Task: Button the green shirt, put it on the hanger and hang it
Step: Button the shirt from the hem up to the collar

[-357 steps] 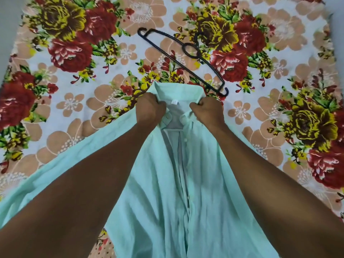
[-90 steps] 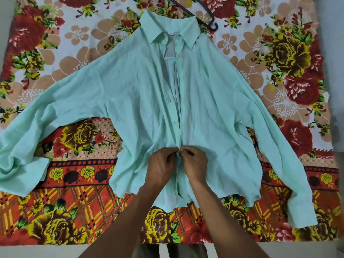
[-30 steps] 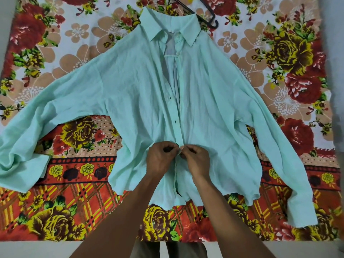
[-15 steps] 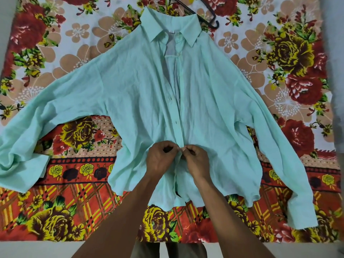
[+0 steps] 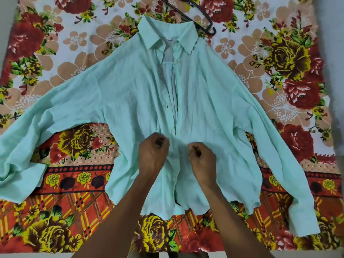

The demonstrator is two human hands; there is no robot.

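Observation:
The green shirt (image 5: pixel 214 101) lies face up on the bed with both sleeves spread wide. Its front edges meet in the lower part, and a gap stays open below the collar. My left hand (image 5: pixel 152 155) sits just left of the button strip with its fingers curled tight on the cloth. My right hand (image 5: pixel 202 159) sits just right of the strip, pinching the cloth the same way. A small button (image 5: pixel 172 155) shows between the hands. The black hanger (image 5: pixel 202 19) lies beyond the collar, partly cut off by the top edge.
A floral bedsheet (image 5: pixel 290 58) in red, yellow and peach covers the whole bed under the shirt. Its near edge (image 5: pixel 55 255) runs along the bottom of the view. A grey strip of wall or floor (image 5: pixel 337 90) borders the bed on the right.
My two hands were pressed together at the button strip and have now drawn apart, one to each side. The shirt and the hanger have not moved.

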